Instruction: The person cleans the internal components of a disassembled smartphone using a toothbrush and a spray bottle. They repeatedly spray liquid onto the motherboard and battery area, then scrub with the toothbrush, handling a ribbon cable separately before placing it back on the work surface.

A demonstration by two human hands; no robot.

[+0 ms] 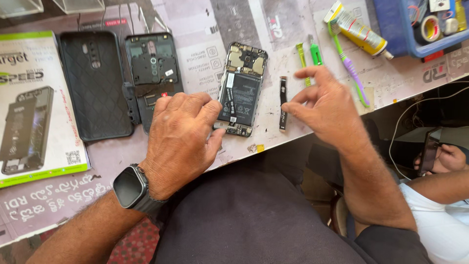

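An opened phone (pixel 242 90) with its battery and boards showing lies on the table. My left hand (pixel 181 137), a dark watch on its wrist, rests beside it and presses the phone's lower left corner with the thumb and fingers. My right hand (pixel 325 105) hovers just right of a long black flex cable (pixel 283 103) that lies on the table; its thumb and forefinger tips are close together at the cable's side, and whether they touch it is unclear.
A black phone back cover (pixel 151 73) and a black soft case (pixel 93 83) lie to the left, beside a printed box (pixel 34 102). Green pry tools (pixel 310 56), a purple-green toothbrush (pixel 349 68), a glue tube (pixel 359 32) and a blue tray (pixel 415 29) sit at the back right. Another person's hand (pixel 447 159) holds a phone at the right.
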